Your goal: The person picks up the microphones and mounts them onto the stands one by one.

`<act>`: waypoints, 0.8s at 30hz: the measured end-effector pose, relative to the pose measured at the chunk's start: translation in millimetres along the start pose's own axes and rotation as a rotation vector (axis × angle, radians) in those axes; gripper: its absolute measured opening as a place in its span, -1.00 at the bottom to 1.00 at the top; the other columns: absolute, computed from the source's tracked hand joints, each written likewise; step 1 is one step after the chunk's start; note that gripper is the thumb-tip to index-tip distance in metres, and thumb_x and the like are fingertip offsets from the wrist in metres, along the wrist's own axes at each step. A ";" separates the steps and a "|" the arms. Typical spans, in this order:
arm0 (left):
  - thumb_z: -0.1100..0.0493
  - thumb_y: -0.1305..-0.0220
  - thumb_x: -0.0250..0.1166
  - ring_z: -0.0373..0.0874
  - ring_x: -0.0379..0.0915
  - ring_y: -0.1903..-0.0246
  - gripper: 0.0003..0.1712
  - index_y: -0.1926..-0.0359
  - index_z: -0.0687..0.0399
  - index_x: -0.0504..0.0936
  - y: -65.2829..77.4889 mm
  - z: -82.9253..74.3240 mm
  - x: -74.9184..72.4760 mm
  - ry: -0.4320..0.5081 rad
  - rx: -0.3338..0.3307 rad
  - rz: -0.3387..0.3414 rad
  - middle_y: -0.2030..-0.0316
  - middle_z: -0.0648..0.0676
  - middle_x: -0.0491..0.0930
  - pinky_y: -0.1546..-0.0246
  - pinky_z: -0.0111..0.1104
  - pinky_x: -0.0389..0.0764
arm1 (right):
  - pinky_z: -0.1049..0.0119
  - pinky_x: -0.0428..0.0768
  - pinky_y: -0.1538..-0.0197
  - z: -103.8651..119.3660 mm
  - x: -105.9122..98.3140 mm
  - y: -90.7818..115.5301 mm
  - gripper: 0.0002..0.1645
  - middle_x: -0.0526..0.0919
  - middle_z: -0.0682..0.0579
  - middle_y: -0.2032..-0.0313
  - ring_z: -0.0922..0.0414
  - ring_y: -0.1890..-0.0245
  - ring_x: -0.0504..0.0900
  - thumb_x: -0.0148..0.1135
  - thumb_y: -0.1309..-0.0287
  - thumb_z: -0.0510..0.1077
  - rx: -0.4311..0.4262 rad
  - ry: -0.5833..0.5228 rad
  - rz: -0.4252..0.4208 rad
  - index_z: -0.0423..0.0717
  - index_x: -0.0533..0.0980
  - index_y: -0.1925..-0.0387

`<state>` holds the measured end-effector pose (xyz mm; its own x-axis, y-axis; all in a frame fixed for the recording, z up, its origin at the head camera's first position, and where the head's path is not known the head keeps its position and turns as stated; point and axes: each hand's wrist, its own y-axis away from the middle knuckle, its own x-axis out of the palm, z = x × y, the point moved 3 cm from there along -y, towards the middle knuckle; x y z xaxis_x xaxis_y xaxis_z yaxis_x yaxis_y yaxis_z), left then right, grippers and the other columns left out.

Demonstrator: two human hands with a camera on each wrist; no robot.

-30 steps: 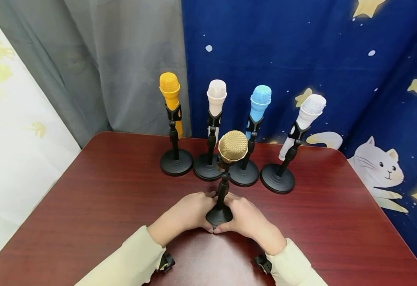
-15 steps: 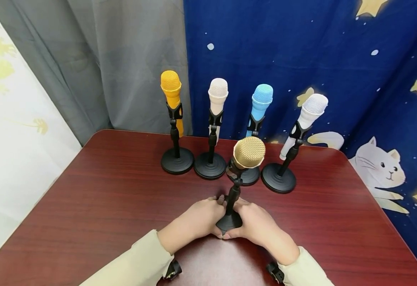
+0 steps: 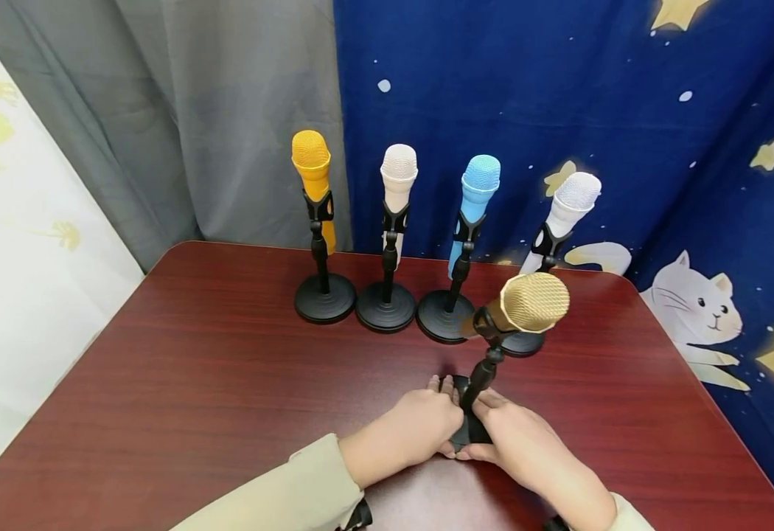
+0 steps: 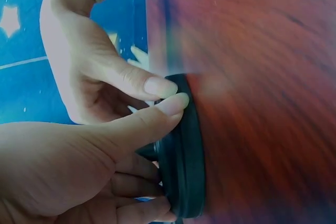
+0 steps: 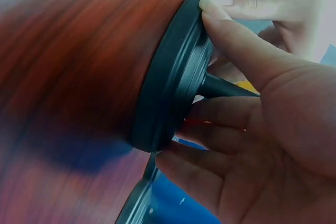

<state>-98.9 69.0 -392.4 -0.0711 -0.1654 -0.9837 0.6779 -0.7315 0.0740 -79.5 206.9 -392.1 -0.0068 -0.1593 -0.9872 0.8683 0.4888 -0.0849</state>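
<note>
A gold microphone sits in the clip of a black desk stand and leans to the right in the head view. Both hands grip the stand's round base from opposite sides. My left hand has its thumb and fingers around the left of the rim. On the right of the rim, my right hand does the same. The thumbs meet at the near edge, tip to tip, in both wrist views. In the right wrist view, fingers reach under the stand's pole, and the base is close over the tabletop.
Along the back of the brown table stand a yellow microphone, a pale one, a blue one and a white one, each on a black stand. A grey curtain and a blue curtain hang behind.
Both hands have moved right and slightly nearer with the gold microphone and its stand. The gold microphone now overlaps the white one's stand instead of the pale one's. The back row stays put.
</note>
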 end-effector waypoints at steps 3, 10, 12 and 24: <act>-0.27 -0.21 0.37 -0.02 0.59 -0.21 -0.26 -0.22 0.14 0.63 -9.0 -14.9 -1.7 -0.020 0.000 -0.008 -0.23 0.17 0.61 0.06 -0.40 0.72 | 0.09 0.71 0.04 -12.5 -1.3 10.2 -0.23 0.69 -0.03 -0.10 0.06 -0.05 0.72 0.55 0.11 0.20 0.033 -0.008 0.013 -0.07 0.61 -0.12; -0.24 -0.40 0.18 -0.10 0.58 -0.21 -0.40 -0.20 0.07 0.65 -30.5 -48.6 -6.2 -0.077 0.013 -0.059 -0.21 0.12 0.63 0.01 -0.38 0.71 | 0.10 0.70 0.07 -39.9 -5.1 33.1 -0.32 0.69 0.00 -0.06 0.07 0.02 0.74 0.52 0.08 0.23 0.054 0.039 0.027 -0.07 0.62 -0.02; -0.29 -0.38 0.15 -0.11 0.57 -0.22 -0.36 -0.21 0.05 0.65 -37.3 -55.9 -6.9 -0.082 0.020 -0.061 -0.20 0.10 0.63 -0.05 -0.38 0.68 | 0.12 0.70 0.08 -46.9 -6.3 38.4 -0.33 0.70 0.04 -0.06 0.09 0.04 0.74 0.52 0.09 0.23 0.060 0.039 0.023 -0.03 0.63 -0.02; -0.30 -0.43 0.06 -0.18 0.48 -0.28 -0.38 -0.29 -0.07 0.58 -82.9 -89.8 -14.6 -0.087 0.030 -0.009 -0.28 0.03 0.55 -0.01 -0.41 0.68 | 0.07 0.70 0.11 -79.5 -10.1 63.9 -0.38 0.69 -0.06 -0.09 0.03 0.04 0.75 0.56 0.10 0.14 0.202 0.060 0.052 -0.06 0.63 0.01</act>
<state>-88.3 191.4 -399.0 -0.1412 -0.2151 -0.9663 0.6552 -0.7521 0.0717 -63.4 308.0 -398.3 0.0162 -0.0837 -0.9964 0.9498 0.3127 -0.0108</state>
